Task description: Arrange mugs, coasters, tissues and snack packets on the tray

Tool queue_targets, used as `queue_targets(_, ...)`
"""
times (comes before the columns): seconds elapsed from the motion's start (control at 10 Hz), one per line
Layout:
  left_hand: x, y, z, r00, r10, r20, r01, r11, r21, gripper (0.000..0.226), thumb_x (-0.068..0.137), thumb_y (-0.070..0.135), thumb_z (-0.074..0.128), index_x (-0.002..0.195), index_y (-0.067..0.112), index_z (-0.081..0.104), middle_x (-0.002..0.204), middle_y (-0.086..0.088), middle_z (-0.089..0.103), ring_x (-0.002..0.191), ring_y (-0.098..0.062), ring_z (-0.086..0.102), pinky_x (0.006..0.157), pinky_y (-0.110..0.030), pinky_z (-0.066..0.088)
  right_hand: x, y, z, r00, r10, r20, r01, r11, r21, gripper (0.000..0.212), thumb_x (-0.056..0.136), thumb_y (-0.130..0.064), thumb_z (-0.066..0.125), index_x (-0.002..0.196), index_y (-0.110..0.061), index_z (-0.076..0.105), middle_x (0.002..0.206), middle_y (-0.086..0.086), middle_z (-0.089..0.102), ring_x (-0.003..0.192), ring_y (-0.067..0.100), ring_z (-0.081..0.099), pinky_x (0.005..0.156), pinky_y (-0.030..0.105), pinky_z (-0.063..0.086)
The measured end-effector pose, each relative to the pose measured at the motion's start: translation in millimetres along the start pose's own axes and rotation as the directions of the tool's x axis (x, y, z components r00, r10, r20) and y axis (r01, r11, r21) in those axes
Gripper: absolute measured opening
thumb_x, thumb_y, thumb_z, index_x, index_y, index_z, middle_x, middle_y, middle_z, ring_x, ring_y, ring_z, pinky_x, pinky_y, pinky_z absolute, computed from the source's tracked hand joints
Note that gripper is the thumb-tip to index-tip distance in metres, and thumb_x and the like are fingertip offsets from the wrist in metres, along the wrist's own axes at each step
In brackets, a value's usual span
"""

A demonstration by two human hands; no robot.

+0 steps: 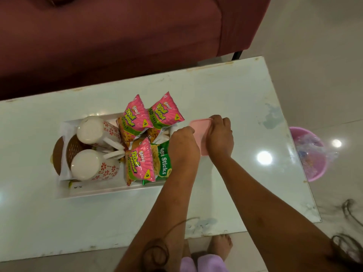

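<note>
A shiny rectangular tray (110,191) lies on the table. On it stand two white mugs with red flowers (98,132) (92,166), upside down, next to brown woven coasters (73,148) and white tissues (63,171). Three pink snack packets (135,118) (167,112) (140,161) and a green Sticks packet (164,163) fill the tray's right half. My left hand (183,144) and my right hand (220,134) both grip a pink lidded box (200,132) at the tray's right end. Whether the box rests on the tray or beside it is hidden by my hands.
The white glossy table (235,99) has open surface to the right and in front of the tray. A dark red sofa (117,36) stands behind it. A pink bucket (312,154) sits on the floor past the table's right edge. My bare feet (220,246) are below the near edge.
</note>
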State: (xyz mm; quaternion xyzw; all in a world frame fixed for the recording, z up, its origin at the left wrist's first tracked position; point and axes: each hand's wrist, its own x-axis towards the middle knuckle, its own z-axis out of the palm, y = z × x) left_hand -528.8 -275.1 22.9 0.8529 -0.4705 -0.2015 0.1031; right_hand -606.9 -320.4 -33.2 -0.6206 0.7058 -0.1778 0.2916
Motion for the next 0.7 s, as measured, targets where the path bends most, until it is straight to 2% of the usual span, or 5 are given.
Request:
queue_targets(0.1,0.9,-4.3,0.8,1.000,0.009,-0.001,-0.009,0.993,0.114,0.030,0.090,0.010,0.058,0.119,0.017,0.062,0.125,-0.011,0.061,0.121,-0.024,0.053,0.083,-0.035,0.052,1.1,-1.3,0.8,1.000,-0.012,0.000,0.012,1.000,-0.026,0.027,0.093,-0.016,0.033,0.112,-0.017,0.052,0.112,0.010,0.051,0.092,0.033,0.057,0.070,0.035,0.046)
queue_targets(0.3,-2.1,-6.6,2.0,0.999,0.036,-0.031,-0.031,0.987,0.155,0.029,0.090,0.013,0.059,0.118,0.017,0.064,0.116,-0.013,0.064,0.115,-0.025,0.054,0.074,-0.034,0.052,3.0,-2.7,1.0,1.000,-0.027,-0.013,0.027,0.998,-0.062,0.027,0.092,-0.015,0.034,0.112,-0.016,0.051,0.111,0.012,0.051,0.090,0.035,0.057,0.070,0.037,0.048)
queue_targets(0.5,-9.7,-9.3,-4.0,0.994,0.108,-0.030,-0.101,0.979,0.177,0.030,0.090,0.016,0.061,0.120,0.016,0.062,0.114,-0.010,0.066,0.117,-0.025,0.052,0.075,-0.034,0.052,2.6,-2.4,-1.2,0.999,-0.039,-0.018,0.038,0.997,-0.065,0.032,0.094,-0.024,0.032,0.122,-0.023,0.048,0.119,0.010,0.050,0.103,0.037,0.055,0.070,0.039,0.045)
queue_targets(0.6,-22.4,-11.2,-15.3,0.983,0.168,-0.069,-0.161,0.982,0.100,0.034,0.090,0.022,0.061,0.123,0.016,0.058,0.119,-0.007,0.066,0.123,-0.026,0.049,0.080,-0.035,0.052,-16.7,4.3,-14.6,0.988,-0.153,-0.034,0.141,0.965,-0.221,0.047,0.097,-0.042,0.031,0.143,-0.031,0.028,0.137,0.007,0.045,0.121,0.034,0.045,0.081,0.046,0.050)
queue_targets(0.7,-35.0,-16.8,-30.1,0.978,0.204,-0.053,-0.198,0.976,0.095,0.041,0.091,0.025,0.059,0.130,0.017,0.052,0.129,-0.004,0.061,0.128,-0.025,0.044,0.090,-0.037,0.048,-44.9,8.8,-27.6,0.973,-0.233,-0.009,0.218,0.923,-0.317,0.053,0.097,-0.046,0.030,0.147,-0.031,0.021,0.143,0.007,0.041,0.125,0.034,0.041,0.085,0.047,0.048)
